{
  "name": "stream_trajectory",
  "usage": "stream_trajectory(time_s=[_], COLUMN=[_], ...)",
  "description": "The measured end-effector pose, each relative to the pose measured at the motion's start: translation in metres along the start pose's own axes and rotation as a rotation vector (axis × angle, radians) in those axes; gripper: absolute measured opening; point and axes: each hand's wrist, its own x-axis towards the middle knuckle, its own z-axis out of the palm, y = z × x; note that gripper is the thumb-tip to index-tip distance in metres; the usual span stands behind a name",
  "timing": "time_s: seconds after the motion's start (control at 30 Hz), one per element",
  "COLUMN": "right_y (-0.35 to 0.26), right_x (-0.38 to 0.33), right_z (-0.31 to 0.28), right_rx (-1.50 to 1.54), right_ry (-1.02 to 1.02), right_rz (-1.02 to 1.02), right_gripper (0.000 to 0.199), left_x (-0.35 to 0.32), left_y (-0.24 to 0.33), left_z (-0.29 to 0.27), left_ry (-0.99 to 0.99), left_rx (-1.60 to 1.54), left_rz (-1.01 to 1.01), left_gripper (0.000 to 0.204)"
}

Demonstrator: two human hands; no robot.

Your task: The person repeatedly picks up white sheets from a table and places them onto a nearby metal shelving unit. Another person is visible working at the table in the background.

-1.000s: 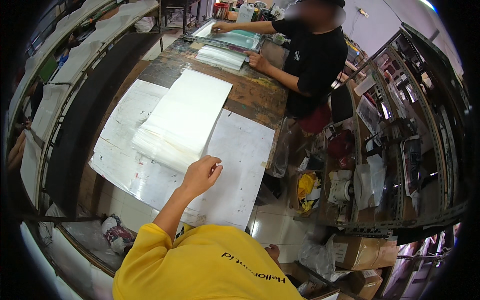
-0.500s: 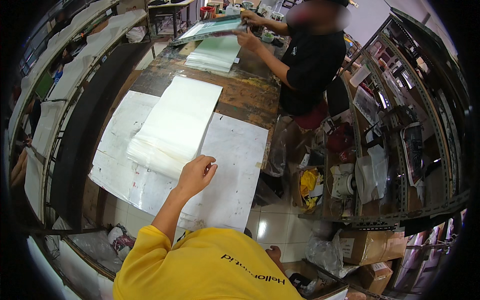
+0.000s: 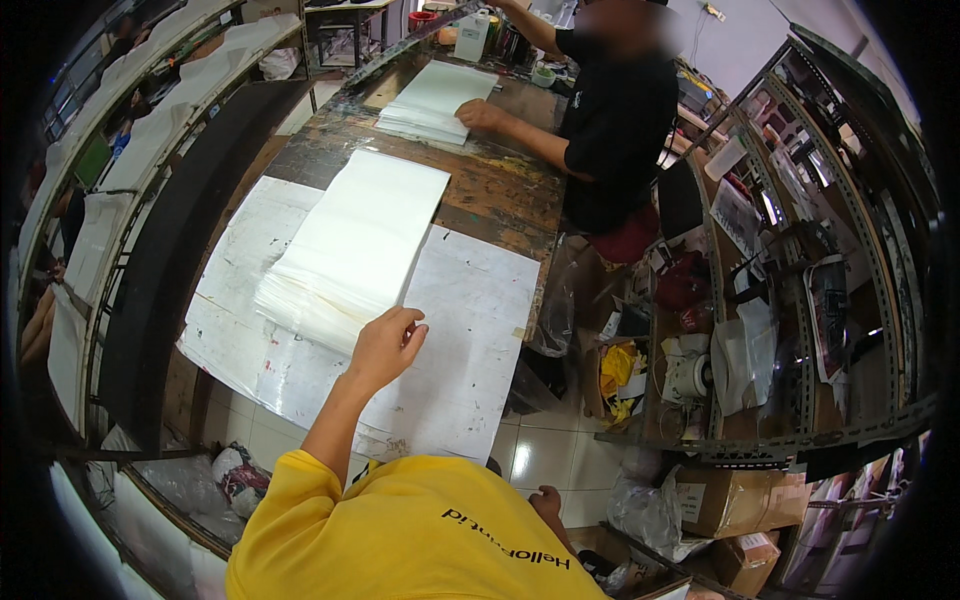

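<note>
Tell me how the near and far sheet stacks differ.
The near sheet stack looks whiter; the far sheet stack is faintly greenish. The near sheet stack lies by the left hand, the far sheet stack by a co-worker's hand. Both are piles of pale sheets.

Yellow shirt point(image 3: 390, 530), short left sleeve point(image 3: 297, 500), 1 line of dark lettering point(image 3: 507, 538); bare hands point(image 3: 385, 347).

Open room over white board point(image 3: 465, 330) right of left hand point(image 3: 387, 345), near paper stack point(image 3: 355, 235) blocks forward-left, wooden tabletop point(image 3: 490, 190) strip beyond passable until far paper stack point(image 3: 437, 92), co-worker's hand point(image 3: 482, 115) at its corner and tilted frame point(image 3: 415, 42) behind.
</note>
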Motion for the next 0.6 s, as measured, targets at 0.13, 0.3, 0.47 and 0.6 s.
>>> stream_trajectory(time_s=[0.13,0.3,0.47,0.6], right_y=[-0.008,-0.030,-0.021,-0.027], right_x=[-0.005,-0.029,-0.039,-0.051], right_z=[-0.002,-0.006,-0.004,-0.010], right_rx=[-0.064,-0.022,-0.064,0.012], right_ry=[-0.007,-0.028,-0.041,-0.056], right_rz=[-0.064,0.035,0.042,0.033], right_gripper=[0.054,0.059,0.059,0.058], left_x=[0.006,0.014,0.031,0.057], left_y=[-0.003,-0.011,-0.018,-0.046], left_z=[-0.007,-0.017,-0.032,-0.036], left_ry=[0.040,0.089,0.072,0.144], left_rx=[0.005,0.035,0.107,0.277], left_rz=[0.012,0.032,0.008,0.097], left_gripper=[0.017,0.017,0.020,0.028])
